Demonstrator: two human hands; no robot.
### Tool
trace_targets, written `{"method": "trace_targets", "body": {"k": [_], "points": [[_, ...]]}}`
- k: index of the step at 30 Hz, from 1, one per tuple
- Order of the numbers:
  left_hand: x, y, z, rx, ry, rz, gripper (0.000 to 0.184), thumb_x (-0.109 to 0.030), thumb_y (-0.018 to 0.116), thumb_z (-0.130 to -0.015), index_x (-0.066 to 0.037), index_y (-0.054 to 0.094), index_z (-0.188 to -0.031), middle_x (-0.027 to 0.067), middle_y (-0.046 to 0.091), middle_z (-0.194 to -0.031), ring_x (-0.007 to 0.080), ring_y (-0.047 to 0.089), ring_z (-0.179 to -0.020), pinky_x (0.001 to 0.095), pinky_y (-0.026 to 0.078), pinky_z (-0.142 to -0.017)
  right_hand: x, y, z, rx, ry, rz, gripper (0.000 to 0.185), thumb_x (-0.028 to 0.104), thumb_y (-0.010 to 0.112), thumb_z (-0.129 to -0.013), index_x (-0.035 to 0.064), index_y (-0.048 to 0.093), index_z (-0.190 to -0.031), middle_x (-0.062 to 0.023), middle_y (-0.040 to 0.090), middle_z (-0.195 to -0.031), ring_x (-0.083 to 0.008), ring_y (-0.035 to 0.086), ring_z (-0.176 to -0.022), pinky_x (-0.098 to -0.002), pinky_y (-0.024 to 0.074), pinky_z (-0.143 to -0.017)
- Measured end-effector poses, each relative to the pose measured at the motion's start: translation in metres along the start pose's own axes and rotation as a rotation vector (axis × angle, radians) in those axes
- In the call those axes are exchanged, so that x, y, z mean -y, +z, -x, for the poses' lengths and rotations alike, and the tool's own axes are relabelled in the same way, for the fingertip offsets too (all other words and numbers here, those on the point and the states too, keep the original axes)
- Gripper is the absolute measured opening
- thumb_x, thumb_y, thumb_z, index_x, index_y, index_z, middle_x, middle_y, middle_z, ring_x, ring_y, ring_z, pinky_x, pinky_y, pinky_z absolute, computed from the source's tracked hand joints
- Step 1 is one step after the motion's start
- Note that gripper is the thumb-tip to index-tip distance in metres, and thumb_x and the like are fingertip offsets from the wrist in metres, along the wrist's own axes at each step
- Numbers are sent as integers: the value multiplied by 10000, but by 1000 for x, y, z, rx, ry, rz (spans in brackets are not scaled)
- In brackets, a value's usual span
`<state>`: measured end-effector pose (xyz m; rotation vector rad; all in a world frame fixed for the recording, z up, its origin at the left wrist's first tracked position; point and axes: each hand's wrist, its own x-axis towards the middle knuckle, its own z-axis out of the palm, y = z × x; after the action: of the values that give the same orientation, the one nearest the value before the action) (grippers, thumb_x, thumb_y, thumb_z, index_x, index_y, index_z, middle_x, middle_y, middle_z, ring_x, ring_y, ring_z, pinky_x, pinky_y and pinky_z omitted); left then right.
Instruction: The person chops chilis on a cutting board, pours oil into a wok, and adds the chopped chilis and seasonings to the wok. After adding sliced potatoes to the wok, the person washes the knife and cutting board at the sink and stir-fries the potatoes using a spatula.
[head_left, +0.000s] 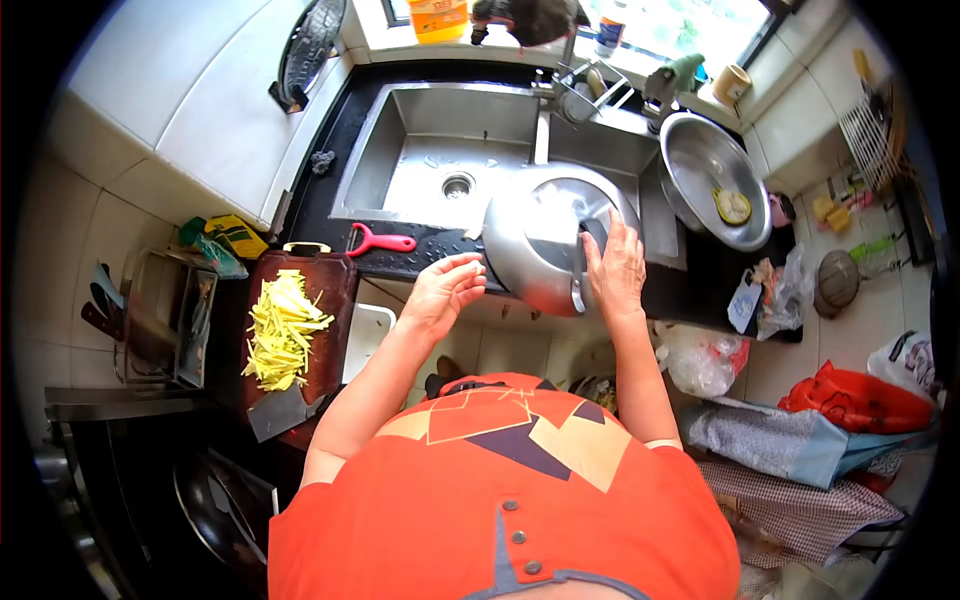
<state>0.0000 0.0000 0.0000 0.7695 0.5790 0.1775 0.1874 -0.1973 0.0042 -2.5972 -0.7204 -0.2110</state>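
A round, shiny metal pan with a dark handle sits over the counter's front edge and partly over the sink. My right hand grips it at the right side, thumb and fingers around the part near the handle. Left of the pan, my left hand hovers in the air with loosely curved fingers and holds nothing. A red peeler lies on the dark counter just beyond that hand. Yellow-green strips are heaped on a brown cutting board, with a cleaver at its near end.
The double steel sink lies ahead, its faucet at the back. A large metal basin holding a yellow-green piece stands at right. Plastic bags hang at lower right. A lidded black pan is at lower left.
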Motion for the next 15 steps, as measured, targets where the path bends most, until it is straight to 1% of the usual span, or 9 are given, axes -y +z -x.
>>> {"method": "trace_targets", "body": {"k": [1,2,3,5,8,9,12,14,15], "points": [[-2,-3,-3,-26,32,-8,254,-79,660,-869,-18,601,-1109,71,666,-929,142,654,-802,255,553,-708,-3,0,-7,43,36,16,735,405,635,-864,126,289,-1449,-197,557,-1188,-354,581,-1065,-447,493,-827],[-1,-8,-3,-57,55,-16,259,-71,659,-868,-12,597,-1112,69,665,-933,135,655,-810,242,554,-703,-11,-5,-9,44,33,37,723,408,628,-868,112,301,-1442,-201,642,-1004,-365,643,-902,-465,509,-754],[-16,-43,-3,-79,30,50,236,-83,669,-862,-28,614,-1085,59,666,-904,132,651,-789,256,551,-700,19,-9,-14,210,163,110,718,396,638,-863,144,300,-1444,-233,667,-934,-420,647,-852,-497,500,-741],[-35,-69,-8,-114,82,72,217,-78,662,-866,-31,616,-1073,54,665,-898,128,650,-784,253,552,-700,1,3,-22,103,68,106,718,381,645,-859,154,303,-1448,-251,660,-828,-444,640,-783,-503,500,-690],[-52,-98,-7,-143,80,88,212,-74,654,-870,-33,614,-1074,52,662,-899,128,650,-776,246,554,-697,-11,-8,-22,82,-17,66,670,341,648,-858,147,350,-1425,-268,642,-794,-451,626,-758,-509,492,-671],[-55,-107,-8,-146,64,87,213,-73,652,-871,-33,613,-1077,50,661,-899,129,650,-772,245,554,-695,-6,-15,-23,156,46,110,677,334,649,-860,143,341,-1432,-256,649,-901,-431,631,-808,-490,496,-692],[-59,-122,-13,-132,57,118,206,-72,649,-874,-35,611,-1074,49,659,-895,130,651,-767,248,556,-693,9,-13,-27,-12,-143,185,636,314,637,-873,126,366,-1417,-216,630,-1015,-393,629,-885,-451,495,-756],[-60,-128,-17,-118,51,109,201,-75,647,-877,-31,608,-1070,50,657,-897,130,651,-768,248,555,-695,51,-14,-42,-105,-268,-29,519,221,639,-870,88,469,-1343,-193,603,-1063,-363,611,-902,-425,491,-779],[-59,-129,-19,-117,42,117,201,-75,647,-877,-31,608,-1070,50,657,-897,130,651,-768,248,555,-695,84,-10,-48,-19,-216,-172,396,125,637,-854,52,561,-1235,-193,611,-1013,-354,601,-851,-419,489,-764]]}}
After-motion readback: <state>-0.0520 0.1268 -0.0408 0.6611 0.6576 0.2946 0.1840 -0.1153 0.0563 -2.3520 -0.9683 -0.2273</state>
